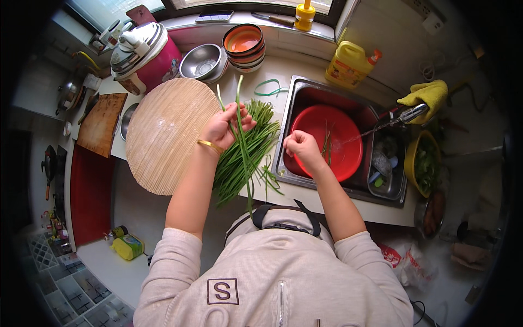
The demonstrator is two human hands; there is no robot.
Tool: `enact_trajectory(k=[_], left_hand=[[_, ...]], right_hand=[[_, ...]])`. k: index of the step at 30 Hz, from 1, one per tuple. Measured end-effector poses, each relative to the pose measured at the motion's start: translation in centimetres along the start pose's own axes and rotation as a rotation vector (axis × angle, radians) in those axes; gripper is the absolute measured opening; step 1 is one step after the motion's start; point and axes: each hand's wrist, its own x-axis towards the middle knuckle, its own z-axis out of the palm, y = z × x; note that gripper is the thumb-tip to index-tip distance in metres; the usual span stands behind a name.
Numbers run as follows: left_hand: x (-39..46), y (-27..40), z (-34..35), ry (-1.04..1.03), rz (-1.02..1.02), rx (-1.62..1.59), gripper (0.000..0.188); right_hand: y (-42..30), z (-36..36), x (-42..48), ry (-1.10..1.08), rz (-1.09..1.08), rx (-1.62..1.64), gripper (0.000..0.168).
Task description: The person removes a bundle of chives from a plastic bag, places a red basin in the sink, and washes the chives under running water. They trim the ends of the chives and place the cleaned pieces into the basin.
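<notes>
Between the fingers of my left hand (pixel 229 126) are a few long green garlic chives (pixel 241 149), their pale ends pointing up. Under and beside it lies a large pile of the same chives (pixel 263 137) on the counter. My right hand (pixel 303 148) is closed in a loose fist over the left rim of the sink; whether anything is inside it cannot be seen. A red plastic basin (pixel 347 163) sits in the sink, with a few chive bits in it. Water runs into it from the tap (pixel 412 113).
A round slatted board (pixel 171 135) overhangs the counter edge at left. Stacked bowls (pixel 244 45), a steel bowl (pixel 200 61) and a pink cooker (pixel 163 61) stand behind. A yellow soap jug (pixel 347 67) is behind the steel sink (pixel 291 102); a yellow bowl of greens (pixel 412 163) is at right.
</notes>
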Motion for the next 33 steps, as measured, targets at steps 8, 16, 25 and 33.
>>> enact_trajectory(k=[8, 16, 25, 33], left_hand=[[2.5, 2.2, -1.3, 0.184, 0.069, -0.21, 0.021], [4.9, 0.5, 0.4, 0.282, 0.014, -0.289, 0.022], [10.3, -10.4, 6.9, 0.365, -0.187, -0.023, 0.021], [14.2, -21.0, 4.1, 0.385, 0.063, 1.041, 0.053]], right_hand=[[1.6, -1.9, -1.1, 0.147, 0.073, -0.013, 0.011], [0.2, -4.6, -3.2, 0.21, 0.055, 0.15, 0.012], [-1.4, -7.7, -7.1, -0.018, -0.222, 0.555, 0.012], [3.2, -17.2, -8.2, 0.604, -0.143, 0.127, 0.019]])
